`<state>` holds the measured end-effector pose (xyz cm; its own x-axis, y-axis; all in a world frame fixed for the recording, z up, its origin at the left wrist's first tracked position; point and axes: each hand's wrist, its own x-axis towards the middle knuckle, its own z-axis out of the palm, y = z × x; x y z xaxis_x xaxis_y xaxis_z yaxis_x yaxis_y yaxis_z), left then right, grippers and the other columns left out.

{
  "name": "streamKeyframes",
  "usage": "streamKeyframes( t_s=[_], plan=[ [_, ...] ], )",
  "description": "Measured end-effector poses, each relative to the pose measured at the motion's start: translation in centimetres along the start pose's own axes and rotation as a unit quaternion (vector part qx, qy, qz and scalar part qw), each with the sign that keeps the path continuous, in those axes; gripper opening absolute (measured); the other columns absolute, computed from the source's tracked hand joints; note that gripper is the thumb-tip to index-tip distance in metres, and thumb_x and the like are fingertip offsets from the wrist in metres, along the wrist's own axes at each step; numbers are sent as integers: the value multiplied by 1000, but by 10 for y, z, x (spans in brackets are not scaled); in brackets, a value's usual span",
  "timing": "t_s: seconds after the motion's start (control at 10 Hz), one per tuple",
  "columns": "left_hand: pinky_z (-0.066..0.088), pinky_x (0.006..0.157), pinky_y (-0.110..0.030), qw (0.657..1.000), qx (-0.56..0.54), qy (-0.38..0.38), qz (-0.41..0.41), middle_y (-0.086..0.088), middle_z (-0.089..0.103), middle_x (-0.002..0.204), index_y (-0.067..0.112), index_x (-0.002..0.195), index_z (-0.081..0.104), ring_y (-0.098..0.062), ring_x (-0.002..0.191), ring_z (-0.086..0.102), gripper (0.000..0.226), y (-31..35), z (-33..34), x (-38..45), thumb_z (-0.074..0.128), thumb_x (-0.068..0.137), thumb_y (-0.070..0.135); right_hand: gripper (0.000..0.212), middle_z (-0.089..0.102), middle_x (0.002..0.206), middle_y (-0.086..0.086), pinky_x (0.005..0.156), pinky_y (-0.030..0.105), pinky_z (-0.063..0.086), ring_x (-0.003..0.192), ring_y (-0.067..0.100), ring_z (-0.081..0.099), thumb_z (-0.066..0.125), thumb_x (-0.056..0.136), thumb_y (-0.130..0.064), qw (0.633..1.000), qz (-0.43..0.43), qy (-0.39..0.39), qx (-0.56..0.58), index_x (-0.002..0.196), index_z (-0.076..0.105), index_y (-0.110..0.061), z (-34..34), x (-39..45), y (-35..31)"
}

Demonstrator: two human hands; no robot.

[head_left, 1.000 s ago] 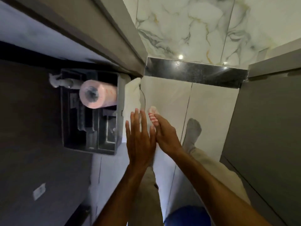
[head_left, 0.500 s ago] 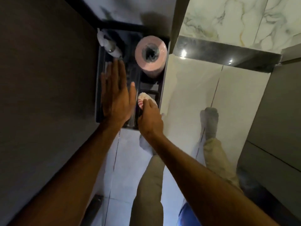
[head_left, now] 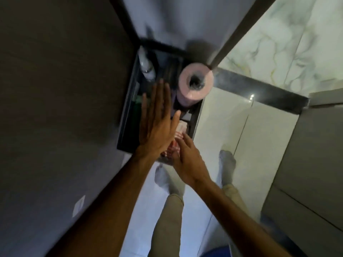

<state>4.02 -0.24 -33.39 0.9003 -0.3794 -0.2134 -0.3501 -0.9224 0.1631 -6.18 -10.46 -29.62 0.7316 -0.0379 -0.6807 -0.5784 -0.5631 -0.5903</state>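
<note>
Head view: my left hand [head_left: 157,127] is released, flat with straight fingers over the dark drawer [head_left: 127,115]. My right hand [head_left: 187,156] lies on the red-and-white striped piece [head_left: 172,147] at the drawer's near end. Whether it is grasping the piece, I cannot tell. A pink paper roll [head_left: 196,84] stands farther in.

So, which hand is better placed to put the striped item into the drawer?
Right: the right hand holds the striped item at the near end of the drawer. The left hand is flat, open, holding nothing.
</note>
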Motion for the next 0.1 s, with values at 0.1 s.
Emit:
streamKeyframes(
  t_s=[0.1],
  plan=[
    [28, 135, -59, 992, -48, 102, -48, -20, 20, 181, 2, 172, 21, -36, 168, 22, 79, 21, -108, -31, 54, 113, 42, 31, 73, 141, -16, 109, 14, 55, 128, 4, 71, 58, 111, -30, 990, -76, 106, 55, 141, 66, -34, -122, -94, -59]
  ],
)
